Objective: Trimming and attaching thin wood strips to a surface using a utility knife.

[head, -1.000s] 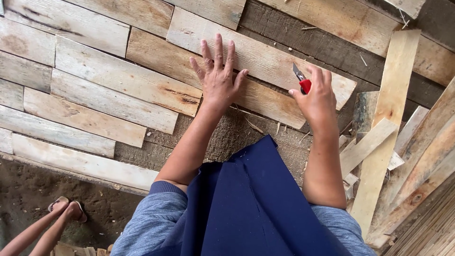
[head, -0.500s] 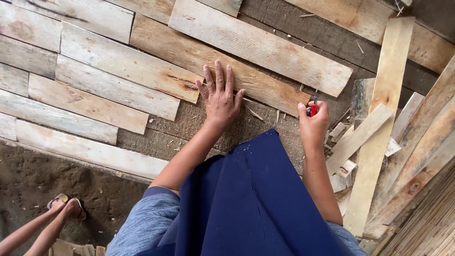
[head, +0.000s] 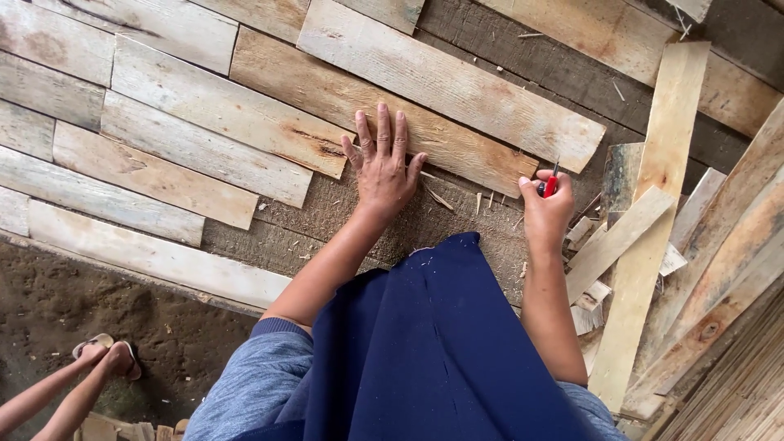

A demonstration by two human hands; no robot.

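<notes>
Hands: left [head: 384, 167] flat on plank [head: 384, 106] | right [head: 545, 212] grips red pencil [head: 551, 184], beside plank end

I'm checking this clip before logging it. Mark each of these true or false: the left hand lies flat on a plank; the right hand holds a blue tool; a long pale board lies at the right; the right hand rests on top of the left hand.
The left hand lies flat on a plank, fingers spread: true.
The right hand holds a blue tool: false, the small tool in its grip is red.
A long pale board lies at the right: true.
The right hand rests on top of the left hand: false, the two hands are apart.
</notes>
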